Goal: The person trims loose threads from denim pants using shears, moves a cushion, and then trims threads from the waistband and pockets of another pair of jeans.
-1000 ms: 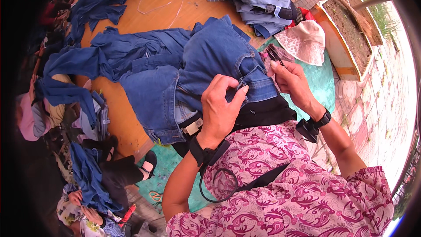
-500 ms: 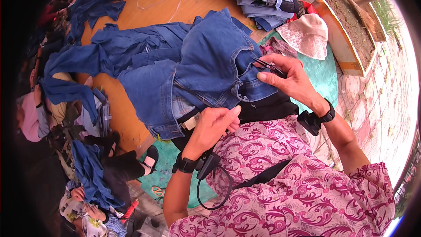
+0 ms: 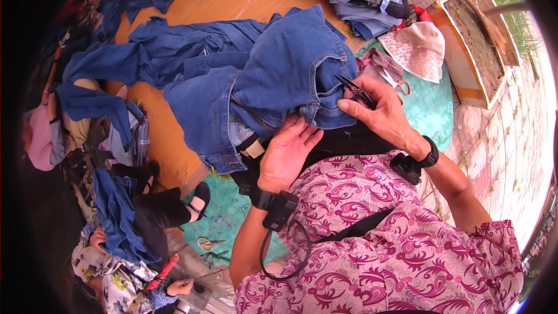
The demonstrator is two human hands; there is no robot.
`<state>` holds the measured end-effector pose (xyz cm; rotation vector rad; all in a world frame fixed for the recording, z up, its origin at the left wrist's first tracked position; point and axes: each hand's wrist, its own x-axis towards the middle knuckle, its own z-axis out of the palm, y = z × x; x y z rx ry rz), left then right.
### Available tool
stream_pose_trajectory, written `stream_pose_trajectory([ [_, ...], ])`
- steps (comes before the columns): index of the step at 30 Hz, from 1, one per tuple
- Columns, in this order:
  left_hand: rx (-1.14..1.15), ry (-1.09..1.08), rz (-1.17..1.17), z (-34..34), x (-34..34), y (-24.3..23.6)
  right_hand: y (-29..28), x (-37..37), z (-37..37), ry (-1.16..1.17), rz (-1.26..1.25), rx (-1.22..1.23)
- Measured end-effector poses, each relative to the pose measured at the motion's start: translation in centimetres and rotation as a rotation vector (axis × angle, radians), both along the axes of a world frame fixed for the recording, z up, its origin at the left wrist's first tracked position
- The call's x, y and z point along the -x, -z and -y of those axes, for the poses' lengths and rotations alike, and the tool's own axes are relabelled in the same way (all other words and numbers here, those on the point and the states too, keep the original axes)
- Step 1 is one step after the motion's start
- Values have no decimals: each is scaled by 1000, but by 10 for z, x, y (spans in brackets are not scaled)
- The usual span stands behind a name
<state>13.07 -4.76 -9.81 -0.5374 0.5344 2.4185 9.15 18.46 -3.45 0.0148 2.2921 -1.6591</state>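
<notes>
"Where's the denim garment [image 3: 290, 67], and how best to work it?"

"Across the lap [image 3: 331, 146]. The right hand [image 3: 381, 113] has the snips [image 3: 358, 92] in its grip; I'd angle their tips off the cloth. The left hand [image 3: 285, 156] should steady the waistband [image 3: 333, 120]; whether its grip pinches, I can't tell."

"Counts?"

"One snips, two orange-handled scissors [image 3: 213, 243], one hat [image 3: 415, 52]."

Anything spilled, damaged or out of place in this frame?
No obvious spill or damage. Slightly odd: orange-handled scissors lie loose on the green sheet, near a co-worker's black shoe, perhaps easily stepped on.
</notes>
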Motion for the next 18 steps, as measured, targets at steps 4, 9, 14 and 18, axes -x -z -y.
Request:
stream_pose_trajectory([
  [4, 65, 70, 63, 4, -6, -17, 1, -11, 8, 76, -110, 64],
  [9, 153, 12, 25, -3, -13, -26, -12, -19, 22, 63, -210, 89],
  [14, 434, -41, -166, -10, -9, -34, -21, -14, 31, -172, -175, 36],
  [18, 449, -51, -232, -9, -5, -35, -20, -7, 39, -152, -105, 177],
])
